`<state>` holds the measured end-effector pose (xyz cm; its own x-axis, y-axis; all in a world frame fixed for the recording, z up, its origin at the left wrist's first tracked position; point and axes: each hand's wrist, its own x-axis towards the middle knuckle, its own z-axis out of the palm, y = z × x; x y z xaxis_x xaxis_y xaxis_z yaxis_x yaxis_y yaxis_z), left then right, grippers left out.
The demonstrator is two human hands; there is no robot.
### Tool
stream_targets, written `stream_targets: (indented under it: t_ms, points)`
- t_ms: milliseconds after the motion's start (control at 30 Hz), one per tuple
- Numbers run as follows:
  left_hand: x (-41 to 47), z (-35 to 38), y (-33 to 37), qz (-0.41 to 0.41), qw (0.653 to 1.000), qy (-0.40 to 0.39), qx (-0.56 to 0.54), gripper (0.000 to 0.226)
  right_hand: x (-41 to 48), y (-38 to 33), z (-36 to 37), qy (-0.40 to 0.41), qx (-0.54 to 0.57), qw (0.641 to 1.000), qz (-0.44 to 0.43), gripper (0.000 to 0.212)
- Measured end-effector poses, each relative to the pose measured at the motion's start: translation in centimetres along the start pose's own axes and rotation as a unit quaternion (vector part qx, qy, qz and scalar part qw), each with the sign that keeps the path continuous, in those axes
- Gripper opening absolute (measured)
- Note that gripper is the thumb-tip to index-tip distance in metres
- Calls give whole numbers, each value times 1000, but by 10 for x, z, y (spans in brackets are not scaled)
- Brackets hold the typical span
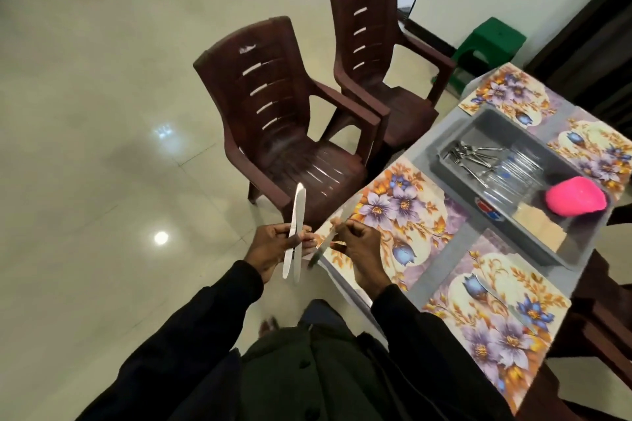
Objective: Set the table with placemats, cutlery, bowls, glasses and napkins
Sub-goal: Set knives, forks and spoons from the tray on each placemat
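Note:
My left hand (273, 246) grips two table knives (297, 215) upright, off the table's left edge. My right hand (355, 243) pinches another knife (325, 243) at the corner of a floral placemat (407, 215). A second floral placemat (496, 321) nearer me carries one knife (502, 301). Two more floral placemats (506, 92) (595, 147) lie at the far end. A grey tray (455, 133) between them holds several pieces of cutlery (478, 155), clear glasses (513, 178), pink bowls (576, 198) and tan napkins (540, 225).
Two brown plastic chairs (284, 120) (379, 55) stand at the table's left side. A green stool (489, 44) sits by the far wall. Glossy tiled floor (102, 147) spreads to the left. A dark wooden chair (602, 311) is at the right edge.

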<state>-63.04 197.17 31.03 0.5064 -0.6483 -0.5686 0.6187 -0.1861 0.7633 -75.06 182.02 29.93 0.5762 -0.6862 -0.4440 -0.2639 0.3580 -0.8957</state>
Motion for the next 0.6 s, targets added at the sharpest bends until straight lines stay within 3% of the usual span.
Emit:
stream_targets:
  t_ms: [233, 367, 600]
  points:
    - [56, -29, 32, -32, 999, -21, 7, 38, 62, 8, 4, 52, 18, 997, 61, 9]
    - [104, -34, 53, -55, 997, -40, 38, 30, 92, 14, -1, 112, 7, 991, 73, 10]
    - [192, 0, 89, -109, 985, -104, 88, 34, 125, 52, -48, 282, 24, 951, 120, 8]
